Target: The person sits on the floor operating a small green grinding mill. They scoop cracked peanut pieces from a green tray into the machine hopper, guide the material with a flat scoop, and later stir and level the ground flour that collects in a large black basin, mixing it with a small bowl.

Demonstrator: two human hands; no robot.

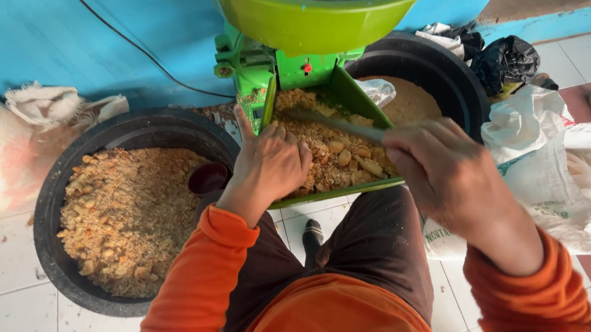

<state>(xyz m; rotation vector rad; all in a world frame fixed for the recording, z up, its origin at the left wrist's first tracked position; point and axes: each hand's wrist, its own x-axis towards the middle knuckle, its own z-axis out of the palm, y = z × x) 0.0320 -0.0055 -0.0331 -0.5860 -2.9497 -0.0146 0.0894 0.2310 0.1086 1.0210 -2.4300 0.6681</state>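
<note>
The right hand (448, 173) is closed on a thin stick (335, 124) pointing up-left into the green tray (357, 95). The left hand (266, 165) rests loosely curled on the nuts (342, 158).

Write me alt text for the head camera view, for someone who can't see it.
Seen from above, a person in orange sleeves rests the left hand in a green metal feed tray of crushed peanuts while the right hand holds a thin stick over it. A round black tub of the same crumbly mix sits on the white tiled floor at the left.
</note>
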